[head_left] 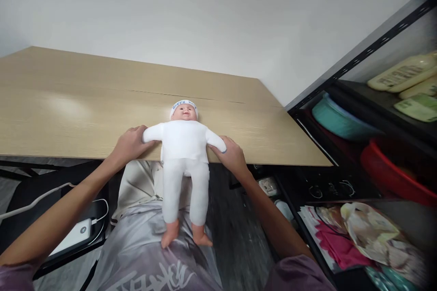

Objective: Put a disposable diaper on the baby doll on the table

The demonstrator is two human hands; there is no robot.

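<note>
A baby doll in a white suit and white cap lies face up, its head and chest on the near edge of a light wooden table, its legs hanging down onto my lap. My left hand is closed around the doll's arm on the left side. My right hand grips the doll's other sleeve at the table edge. The doll's bare feet rest on my grey shirt.
A black metal shelf stands at the right with a teal bowl, a red basin, bottles and bags of cloth. A white power bank with a cable lies on a dark chair at lower left. A white wall rises behind the table.
</note>
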